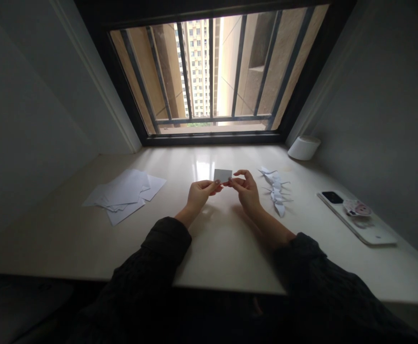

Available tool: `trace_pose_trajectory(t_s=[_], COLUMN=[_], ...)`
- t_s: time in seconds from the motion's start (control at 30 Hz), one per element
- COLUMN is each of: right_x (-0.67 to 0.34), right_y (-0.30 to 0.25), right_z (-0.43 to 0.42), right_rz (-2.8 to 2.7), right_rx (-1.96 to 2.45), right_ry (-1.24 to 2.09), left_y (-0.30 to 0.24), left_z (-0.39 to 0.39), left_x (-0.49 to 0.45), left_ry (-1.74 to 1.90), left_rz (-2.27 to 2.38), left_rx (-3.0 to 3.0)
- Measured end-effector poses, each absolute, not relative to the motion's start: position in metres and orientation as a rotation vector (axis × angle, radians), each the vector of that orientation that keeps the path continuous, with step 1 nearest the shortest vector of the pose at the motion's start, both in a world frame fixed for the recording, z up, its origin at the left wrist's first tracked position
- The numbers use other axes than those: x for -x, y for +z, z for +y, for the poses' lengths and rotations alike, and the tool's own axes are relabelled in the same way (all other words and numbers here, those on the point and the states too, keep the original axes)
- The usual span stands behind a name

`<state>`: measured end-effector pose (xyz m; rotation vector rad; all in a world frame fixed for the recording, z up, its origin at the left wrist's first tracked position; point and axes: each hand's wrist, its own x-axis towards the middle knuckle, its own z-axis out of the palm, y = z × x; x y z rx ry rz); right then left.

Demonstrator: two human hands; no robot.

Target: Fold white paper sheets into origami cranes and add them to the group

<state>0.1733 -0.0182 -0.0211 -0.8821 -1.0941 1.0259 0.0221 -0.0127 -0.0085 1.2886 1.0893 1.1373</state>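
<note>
A small folded square of paper [223, 175], grey against the window light, is held up between both hands above the table. My left hand [200, 195] pinches its lower left corner between thumb and fingers. At the lower right corner, my right hand [246, 191] grips the paper with its thumb and fingers, the index finger raised and bent. To the right of that hand stands a row of several white folded paper cranes [276, 187]. A loose pile of white paper sheets [123, 191] lies to the left.
A white phone [359, 220] with a cartoon grip on its back lies at the right. Behind it, a white cylindrical object [304, 147] stands by the wall. The pale tabletop [226, 258] runs back to a barred window [212, 138] with a dark frame.
</note>
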Motion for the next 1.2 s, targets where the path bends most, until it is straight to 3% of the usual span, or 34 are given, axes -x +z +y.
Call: trace_pose_trajectory(t_s=[0.23,0.57,0.93,1.2], right_x=[-0.179,-0.182,-0.18,-0.174], right_y=[-0.03,-0.009,-0.011,-0.016], right_z=[-0.013,-0.029,-0.028,-0.029], right_rz=[-1.184,-1.702,-1.84,-1.713], right_rx=[1.033,1.152,1.133,1.009], right_ry=[0.743,0.264,0.264,0.562], left_y=[-0.008,-0.002,-0.005,-0.012], left_z=[-0.015,-0.011,-0.012,-0.004], left_x=[-0.022,-0.019,-0.019,-0.018], left_ry=[1.06,1.094,1.171,1.254], left_rz=[1.135,1.086,1.088,1.05], left_rx=[-1.696,-1.539,-1.486,-1.181])
